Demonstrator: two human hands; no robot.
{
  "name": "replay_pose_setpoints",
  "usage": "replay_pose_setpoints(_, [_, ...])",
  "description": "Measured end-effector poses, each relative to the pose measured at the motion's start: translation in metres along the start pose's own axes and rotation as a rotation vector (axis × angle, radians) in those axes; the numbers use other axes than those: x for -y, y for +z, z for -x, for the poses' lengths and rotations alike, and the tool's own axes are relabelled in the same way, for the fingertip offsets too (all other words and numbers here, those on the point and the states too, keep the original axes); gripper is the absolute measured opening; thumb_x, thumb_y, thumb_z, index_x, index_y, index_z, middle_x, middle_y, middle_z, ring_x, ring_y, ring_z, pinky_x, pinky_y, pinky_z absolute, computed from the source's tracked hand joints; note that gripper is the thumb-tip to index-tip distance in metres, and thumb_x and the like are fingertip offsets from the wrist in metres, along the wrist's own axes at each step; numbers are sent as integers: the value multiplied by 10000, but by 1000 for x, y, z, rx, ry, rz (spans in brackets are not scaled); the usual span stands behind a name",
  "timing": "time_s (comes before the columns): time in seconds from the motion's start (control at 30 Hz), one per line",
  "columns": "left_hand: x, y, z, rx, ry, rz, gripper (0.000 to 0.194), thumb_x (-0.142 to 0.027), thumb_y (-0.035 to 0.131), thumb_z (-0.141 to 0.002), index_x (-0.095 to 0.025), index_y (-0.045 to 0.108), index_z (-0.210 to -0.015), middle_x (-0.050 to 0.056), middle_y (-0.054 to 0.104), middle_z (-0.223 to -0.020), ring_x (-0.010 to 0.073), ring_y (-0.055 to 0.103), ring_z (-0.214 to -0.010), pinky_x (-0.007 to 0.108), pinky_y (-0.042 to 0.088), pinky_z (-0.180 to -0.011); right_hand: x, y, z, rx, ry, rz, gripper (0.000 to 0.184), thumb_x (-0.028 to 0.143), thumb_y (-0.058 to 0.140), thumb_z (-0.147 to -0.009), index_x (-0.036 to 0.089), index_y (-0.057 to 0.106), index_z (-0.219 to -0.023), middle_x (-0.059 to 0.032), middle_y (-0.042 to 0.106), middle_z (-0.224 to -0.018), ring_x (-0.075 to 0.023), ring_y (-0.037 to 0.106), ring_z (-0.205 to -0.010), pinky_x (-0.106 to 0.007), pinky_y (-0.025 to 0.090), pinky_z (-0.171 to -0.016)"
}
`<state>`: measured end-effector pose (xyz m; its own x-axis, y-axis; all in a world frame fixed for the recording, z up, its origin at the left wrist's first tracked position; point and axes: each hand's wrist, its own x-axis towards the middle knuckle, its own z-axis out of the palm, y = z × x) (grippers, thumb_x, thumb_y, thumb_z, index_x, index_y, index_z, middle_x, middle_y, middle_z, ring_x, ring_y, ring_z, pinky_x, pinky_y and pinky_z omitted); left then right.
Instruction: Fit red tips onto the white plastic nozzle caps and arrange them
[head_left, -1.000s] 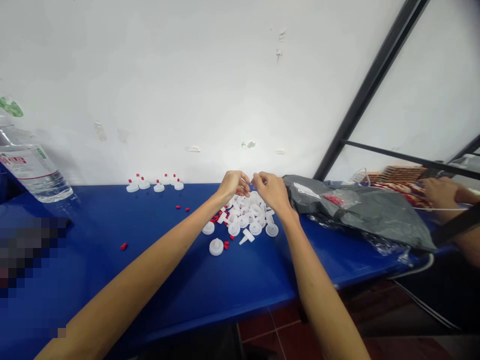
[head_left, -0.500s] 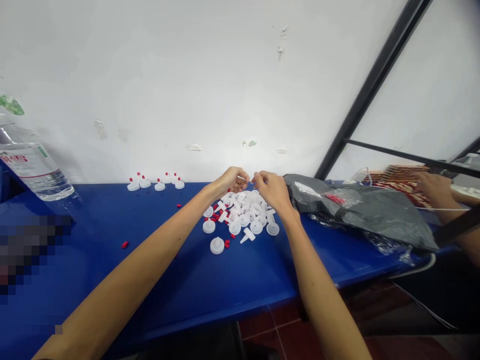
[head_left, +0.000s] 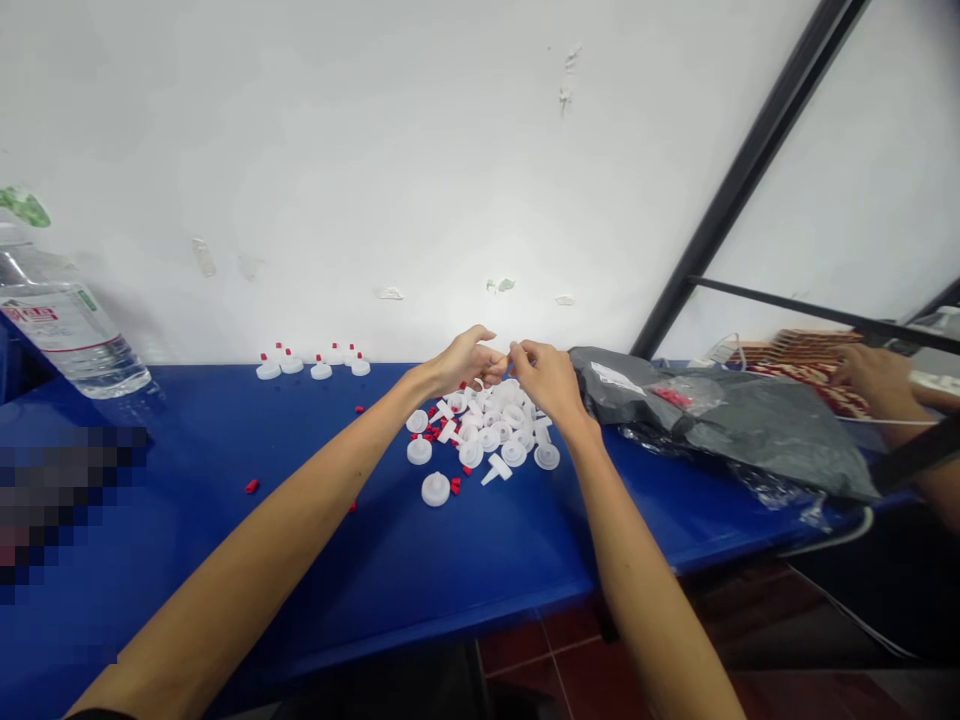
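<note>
Both my hands meet above the far side of a pile of white plastic nozzle caps (head_left: 491, 430). My left hand (head_left: 469, 362) has its thumb raised and its fingers curled inward toward the right. Thumb and forefinger are pinched together on my right hand (head_left: 546, 378), their tips close to the left fingertips. Whatever lies between the fingers is too small or hidden to make out. Small red tips (head_left: 455, 486) are scattered among and beside the white pieces. A loose white cap (head_left: 436, 489) sits at the near side of the pile.
Several white caps with red tips (head_left: 321, 369) stand along the wall at the back left. A water bottle (head_left: 75, 330) stands far left on the blue table (head_left: 420, 570). A grey plastic bag (head_left: 772, 430) lies right, near a black metal frame (head_left: 739, 175). Another person's hand (head_left: 870, 375) is beyond it.
My left thumb has lifted away from its fingers, and the left hand has shifted slightly to the far side. My right hand stays nearly in place, still pinched.
</note>
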<state>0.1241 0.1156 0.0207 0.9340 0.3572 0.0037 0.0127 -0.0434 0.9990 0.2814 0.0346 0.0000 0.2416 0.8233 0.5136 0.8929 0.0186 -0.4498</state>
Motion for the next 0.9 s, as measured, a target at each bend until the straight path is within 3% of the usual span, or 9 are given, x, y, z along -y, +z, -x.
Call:
replay_pose_setpoints(0.33, [-2, 7, 8, 56, -73, -48, 541, -549, 53, -937, -223, 457, -786, 36, 491, -732, 217, 477, -712, 333, 433, -690, -1, 1, 1, -16, -16, 15, 440, 441, 404, -1015, 237, 677, -737, -32, 724, -718, -203, 644, -708, -286, 325, -633])
replay_pose_setpoints(0.5, [-2, 7, 10, 22, -87, -65, 519, -544, 111, -936, -229, 509, -829, 50, 595, -749, 226, 557, -752, 332, 452, -731, 0, 0, 1, -18, -11, 8, 475, 453, 369, -1029, 238, 673, -734, -29, 714, -710, -195, 635, -680, -284, 339, -638])
replay_pose_setpoints(0.7, [-3, 10, 5, -99, -40, -95, 290, -396, 372, -895, -194, 581, -886, 76, 680, -854, 224, 631, -884, 308, 449, -786, 3, -2, 1, -40, 6, -2, 484, 457, 351, -1033, 232, 657, -734, -43, 710, -708, -201, 624, -677, -284, 357, -655])
replay_pose_setpoints(0.9, [-6, 16, 0, -244, 15, 43, 533, -660, 239, -952, -212, 505, -840, 56, 643, -814, 214, 626, -834, 307, 467, -766, 16, -8, 10, -246, -27, -193, 325, 447, 392, -1020, 239, 640, -993, -27, 700, -794, -185, 612, -681, -290, 395, -664])
